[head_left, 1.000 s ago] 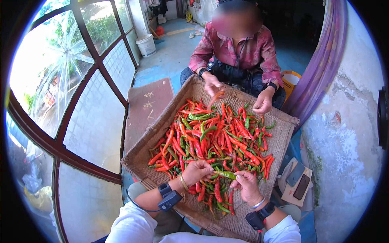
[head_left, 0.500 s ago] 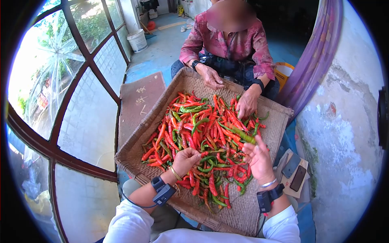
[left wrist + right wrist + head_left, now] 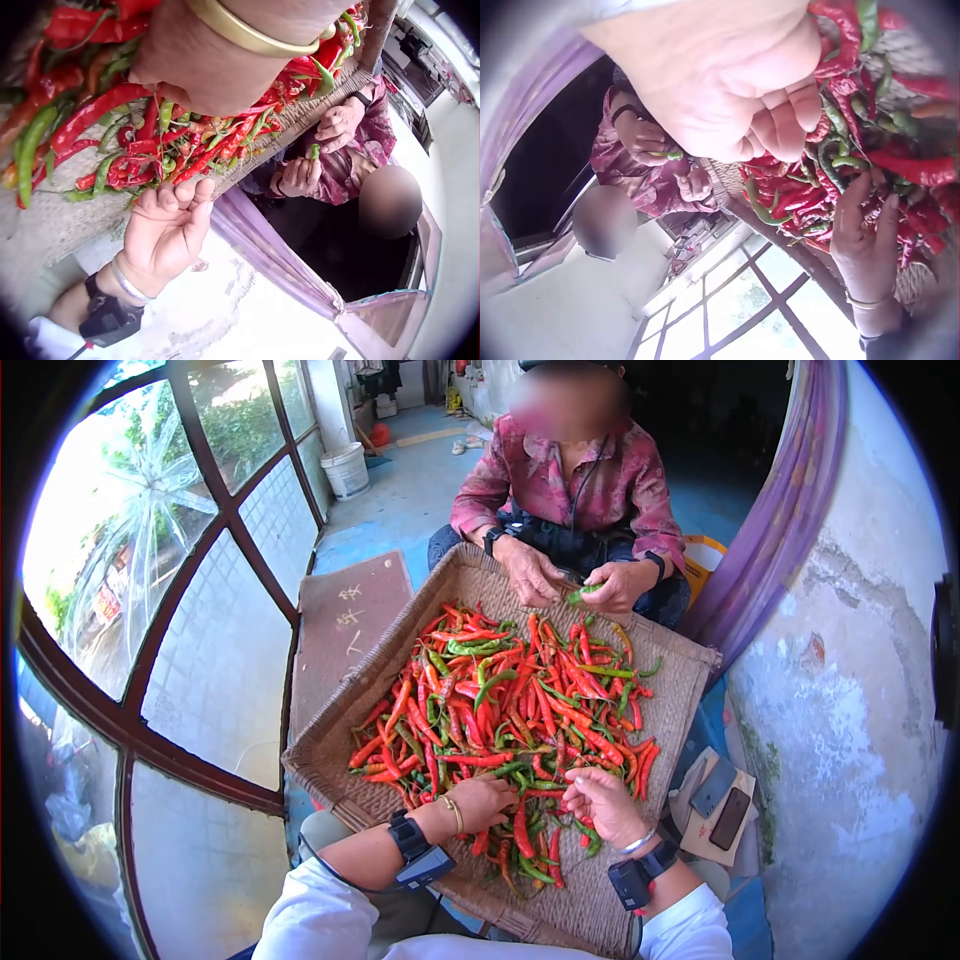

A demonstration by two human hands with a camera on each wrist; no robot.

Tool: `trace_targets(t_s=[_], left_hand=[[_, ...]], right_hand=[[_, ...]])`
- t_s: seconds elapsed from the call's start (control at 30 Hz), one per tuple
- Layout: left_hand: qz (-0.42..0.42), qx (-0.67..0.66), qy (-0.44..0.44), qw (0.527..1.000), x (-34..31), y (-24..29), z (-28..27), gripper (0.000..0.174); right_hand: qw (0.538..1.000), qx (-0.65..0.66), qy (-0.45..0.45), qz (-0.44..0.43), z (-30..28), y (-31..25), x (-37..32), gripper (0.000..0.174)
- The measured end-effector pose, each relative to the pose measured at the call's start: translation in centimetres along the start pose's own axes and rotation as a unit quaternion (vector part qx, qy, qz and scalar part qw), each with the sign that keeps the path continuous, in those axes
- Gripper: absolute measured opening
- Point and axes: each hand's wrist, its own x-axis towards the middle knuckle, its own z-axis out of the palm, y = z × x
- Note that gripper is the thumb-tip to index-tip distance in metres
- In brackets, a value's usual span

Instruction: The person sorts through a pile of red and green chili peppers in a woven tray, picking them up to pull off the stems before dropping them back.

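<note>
Many peppers in woven tray; blue floor beyond; left hand straight-fingered among them; right hand relaxed, empty.

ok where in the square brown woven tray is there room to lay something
Bare weave shows between the slender red and green chillies and the right rim of the tray, and in its near right corner. The middle, around the left hand, is crowded.
</note>
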Motion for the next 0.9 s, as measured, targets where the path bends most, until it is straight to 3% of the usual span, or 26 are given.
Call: trace_targets(t_s=[0.43,0.5,0.53,0.6,0.63,0.7,0.8,0.9], left_hand=[[-0.016,0.021,-0.023,0.999,0.4,0.8,0.1,0.015],[-0.037,0.009,0.058,0.998,0.6,1.1,-0.5,0.015],[-0.037,0.009,0.058,0.998,0.6,1.2,-0.7,0.015],[-0.106,-0.111,0.129,0.98,0.5,1.3,-1.0,0.011],[-0.106,-0.111,0.128,0.98,0.5,1.4,-1.1,0.011],[-0.153,-0.262,0.122,0.945,0.6,1.6,-1.1,0.009],[-0.085,-0.325,0.117,0.935,0.6,2.0,-1.0,0.011],[-0.082,-0.359,0.105,0.924,0.5,2.3,-0.8,0.013]], right_hand=[[0.987,-0.114,-0.058,0.093,1.1,3.1,-0.1,0.02],[0.986,-0.123,-0.064,0.095,1.3,3.3,-0.1,0.021],[0.981,-0.16,-0.073,0.086,1.3,3.3,-0.1,0.021],[0.974,-0.197,-0.081,0.078,1.5,3.3,-0.2,0.021],[0.972,-0.21,-0.074,0.07,1.8,3.3,-0.4,0.022],[0.971,-0.221,-0.067,0.063,2.5,3.1,-0.7,0.023],[0.976,-0.195,-0.086,0.042,3.2,3.3,-1.0,0.026],[0.979,-0.175,-0.093,0.042,3.4,3.9,-1.3,0.028]])
